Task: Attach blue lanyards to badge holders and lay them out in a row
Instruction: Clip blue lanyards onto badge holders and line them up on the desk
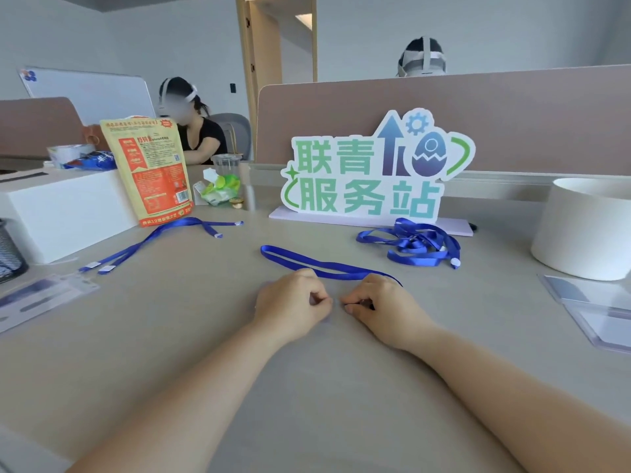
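Both hands low on the bench (307, 387), left hand (292, 307) and right hand (379, 307) curled, fingers pinched together on something too small to make out. Just beyond, the blue lanyard (307, 262), a flat ribbon loop, runs away leftward; farther right, a tangled lanyard pile (415, 244).

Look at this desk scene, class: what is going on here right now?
A person sits at a grey desk with both hands close together, fingers curled. The left hand and right hand work at the near end of a blue ribbon lanyard that loops away across the desk. What they pinch is too small to tell. Another blue lanyard lies stretched out on the left beside a clear plastic badge holder. A tangled pile of blue lanyards waits on the right.
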